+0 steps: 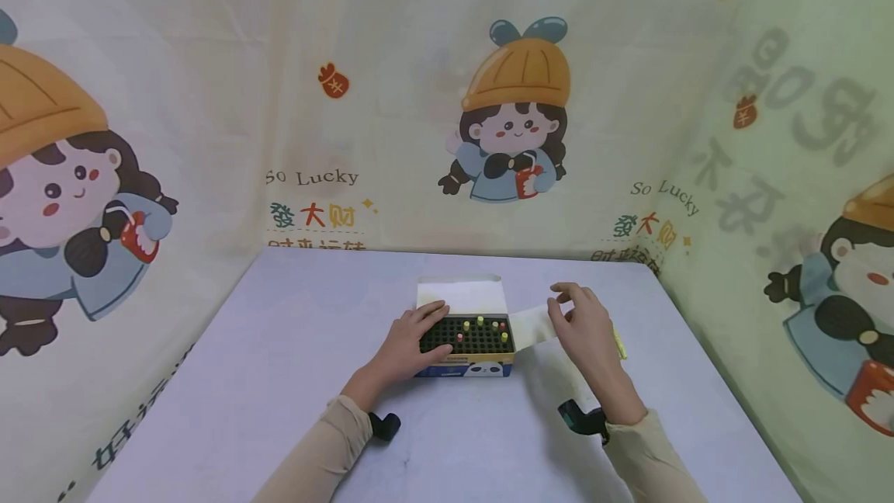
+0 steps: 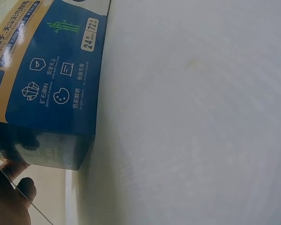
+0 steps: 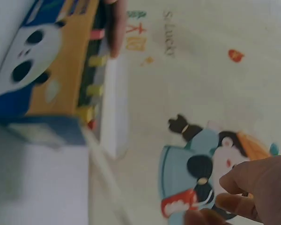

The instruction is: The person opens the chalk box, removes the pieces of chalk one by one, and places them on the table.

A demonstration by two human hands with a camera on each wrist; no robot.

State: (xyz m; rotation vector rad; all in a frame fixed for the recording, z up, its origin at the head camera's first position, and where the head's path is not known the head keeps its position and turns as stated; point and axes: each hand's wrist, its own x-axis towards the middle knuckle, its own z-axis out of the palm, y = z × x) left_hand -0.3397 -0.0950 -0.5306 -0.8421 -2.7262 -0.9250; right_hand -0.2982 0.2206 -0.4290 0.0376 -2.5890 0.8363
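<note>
A small blue and orange box (image 1: pixel 466 367) with a panda print stands open mid-table, its white lid (image 1: pixel 461 293) folded back. Its black grid (image 1: pixel 471 338) holds several coloured sticks (image 1: pixel 480 321). My left hand (image 1: pixel 412 336) rests flat on the box's left part, fingers straight over the grid. My right hand (image 1: pixel 583 324) hovers over the white side flap (image 1: pixel 531 326), fingers loosely curled, nothing seen between them. The left wrist view shows the box's printed blue side (image 2: pixel 51 70). The right wrist view shows the box (image 3: pixel 42 70), the sticks (image 3: pixel 97 61) and my right fingertips (image 3: pixel 243 192).
The pale table (image 1: pixel 293 348) is walled on three sides by cartoon-print cloth (image 1: pixel 517 123). A thin yellow item (image 1: pixel 620 344) lies just right of my right hand. Black wrist mounts (image 1: pixel 384 425) sit at both cuffs.
</note>
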